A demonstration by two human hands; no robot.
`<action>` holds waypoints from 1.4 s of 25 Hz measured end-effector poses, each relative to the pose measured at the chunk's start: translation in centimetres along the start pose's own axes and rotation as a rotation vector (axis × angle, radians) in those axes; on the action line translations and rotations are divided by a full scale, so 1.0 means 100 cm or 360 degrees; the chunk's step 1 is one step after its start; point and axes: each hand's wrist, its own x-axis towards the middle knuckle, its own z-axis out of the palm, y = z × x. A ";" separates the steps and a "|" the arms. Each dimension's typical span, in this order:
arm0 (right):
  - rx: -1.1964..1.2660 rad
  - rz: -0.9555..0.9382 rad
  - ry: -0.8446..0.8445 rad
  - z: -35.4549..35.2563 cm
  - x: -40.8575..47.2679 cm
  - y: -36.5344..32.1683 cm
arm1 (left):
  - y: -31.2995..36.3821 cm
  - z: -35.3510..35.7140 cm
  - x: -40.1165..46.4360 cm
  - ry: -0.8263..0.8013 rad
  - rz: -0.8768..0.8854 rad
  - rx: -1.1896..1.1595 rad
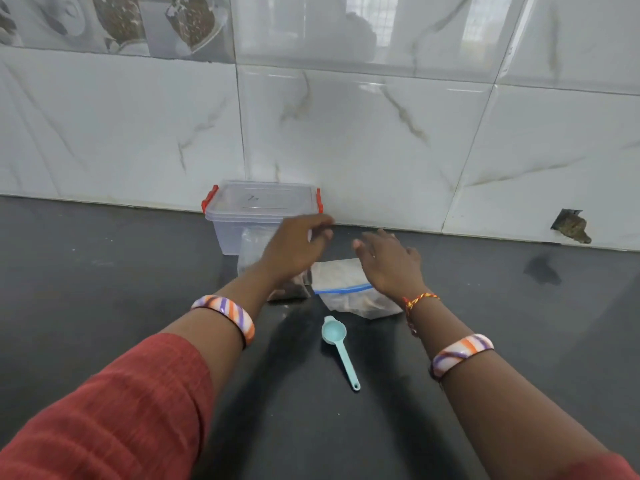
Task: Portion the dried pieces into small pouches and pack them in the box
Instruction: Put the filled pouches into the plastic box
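- Clear plastic box point(242, 223) with red side clips stands at centre frame, lid on, against the foot of the tiled wall point(381, 133).
- A clear bag point(254, 251) holding dark dried pieces stands just in front of the box, touching or nearly touching its front wall; its lower part is hidden behind the left forearm.
- A zip pouch point(341, 282) with a blue seal strip lies flat just right of that bag, at centre frame; brownish contents show through it, details unclear.
- Left hand point(298, 247) hovers over the bag near the box's right front corner, fingers loosely bent, holding nothing.
- Right hand point(391, 261) hovers over the pouch's upper right part, fingers spread and relaxed, holding nothing; contact with the pouch cannot be confirmed.
- A light-blue measuring spoon point(341, 348) lies below the pouch, bowl towards it, handle pointing to the lower right.
- All items rest on a dark countertop point(104, 265).
- Striped bangles on both wrists; red sleeve point(114, 410) at lower left.
- A broken hole point(571, 226) shows in the wall at right.
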 end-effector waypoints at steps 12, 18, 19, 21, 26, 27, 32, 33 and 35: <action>0.0900 0.0536 0.0137 0.027 0.104 -0.085 | -0.138 -0.107 0.069 0.0422 -0.1082 0.0137; 0.0890 0.0749 0.0339 0.046 0.126 -0.092 | -0.154 -0.104 0.086 0.0348 -0.1106 -0.0306; 0.0900 0.0775 0.0363 0.045 0.127 -0.090 | -0.156 -0.105 0.088 0.0369 -0.1124 -0.0360; 0.0991 0.0846 0.0390 0.044 0.127 -0.088 | -0.165 -0.103 0.086 0.0422 -0.1269 -0.0695; 0.1749 0.1121 0.0273 0.041 0.110 -0.086 | -0.179 -0.090 0.063 0.0162 -0.1631 -0.1507; 0.1789 0.1146 0.0237 0.038 0.108 -0.087 | -0.179 -0.090 0.063 0.0176 -0.1666 -0.1586; 0.0739 0.0417 0.0771 0.037 0.100 -0.113 | -0.171 -0.084 0.056 0.0416 -0.1599 -0.1834; 0.0730 0.0106 0.0734 0.044 0.095 -0.127 | -0.167 -0.082 0.052 0.0433 -0.1577 -0.1870; 0.0533 -0.0360 0.0332 0.062 0.086 -0.156 | -0.160 -0.079 0.048 0.0482 -0.1598 -0.1913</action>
